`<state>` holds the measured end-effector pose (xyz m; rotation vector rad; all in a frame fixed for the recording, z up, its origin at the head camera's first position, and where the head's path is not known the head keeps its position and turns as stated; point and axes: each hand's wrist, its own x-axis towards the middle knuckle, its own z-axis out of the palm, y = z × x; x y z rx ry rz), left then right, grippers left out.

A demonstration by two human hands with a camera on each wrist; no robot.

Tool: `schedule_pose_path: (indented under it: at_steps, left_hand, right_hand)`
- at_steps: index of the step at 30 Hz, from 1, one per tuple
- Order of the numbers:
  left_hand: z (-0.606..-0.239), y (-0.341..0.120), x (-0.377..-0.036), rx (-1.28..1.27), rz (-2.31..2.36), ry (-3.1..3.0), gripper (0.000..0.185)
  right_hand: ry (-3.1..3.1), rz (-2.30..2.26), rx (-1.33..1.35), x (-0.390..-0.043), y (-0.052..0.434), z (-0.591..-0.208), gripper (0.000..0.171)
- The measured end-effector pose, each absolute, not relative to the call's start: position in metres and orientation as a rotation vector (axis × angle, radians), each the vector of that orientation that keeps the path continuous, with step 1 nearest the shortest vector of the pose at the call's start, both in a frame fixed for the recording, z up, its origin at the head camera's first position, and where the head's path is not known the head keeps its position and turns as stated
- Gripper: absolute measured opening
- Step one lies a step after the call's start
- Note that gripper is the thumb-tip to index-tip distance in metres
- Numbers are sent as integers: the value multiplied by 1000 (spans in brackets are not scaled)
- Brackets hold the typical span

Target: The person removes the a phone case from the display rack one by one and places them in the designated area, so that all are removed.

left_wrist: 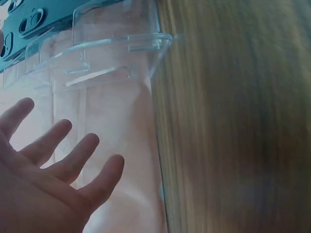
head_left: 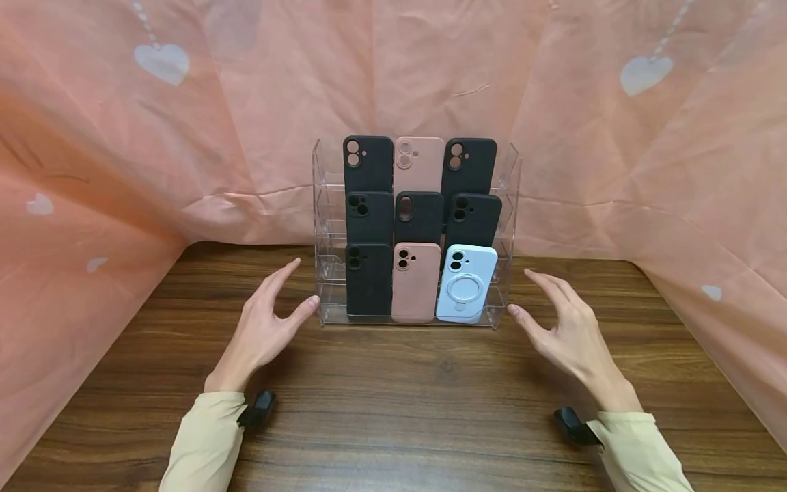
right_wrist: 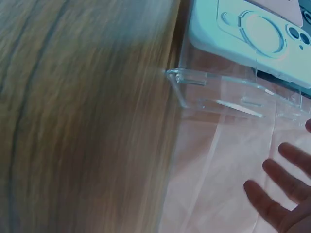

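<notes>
A clear acrylic tiered rack (head_left: pixel 509 205) stands on the wooden table (head_left: pixel 393 403) and holds three rows of phone cases: black ones, two pink ones (head_left: pixel 416 281) and a pale blue one with a ring (head_left: pixel 465 283). My left hand (head_left: pixel 270 321) hovers open just left of the rack's lower left corner, its thumb tip close to the edge. Right of the rack, my right hand (head_left: pixel 562 321) is open too, a small gap away. The left wrist view shows spread fingers (left_wrist: pixel 63 160) below the rack (left_wrist: pixel 116 43). The right wrist view shows fingertips (right_wrist: pixel 282 194) below the rack (right_wrist: pixel 218 92) and the blue case (right_wrist: pixel 252 39).
A pink cloth with white hearts (head_left: pixel 160 61) drapes behind and along both sides of the table. Black wrist camera mounts (head_left: pixel 258 408) sit at both cuffs. Bare wood lies in front of the rack.
</notes>
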<state>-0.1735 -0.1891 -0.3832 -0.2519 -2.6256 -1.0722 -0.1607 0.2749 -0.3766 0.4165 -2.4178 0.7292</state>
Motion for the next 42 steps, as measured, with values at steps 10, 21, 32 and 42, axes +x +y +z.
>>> schedule_pose_path:
  at_steps: [10, 21, 32, 42]
  left_hand:
    - [-383, -178, -188, -202, -1402, -2446, 56]
    - [-382, -164, -197, -158, -1636, -2293, 44]
    - [-378, -156, -201, -108, -1759, -2202, 37]
    - [-378, -156, -203, -108, -1782, -2175, 30]
  right_hand:
    - [-2231, 840, 535, -169, 264, -369, 52]
    - [-2125, 1024, 560, -181, 250, -360, 54]
    - [-2155, 1088, 545, -187, 240, -354, 52]
    - [-2219, 1046, 490, -195, 235, -352, 43]
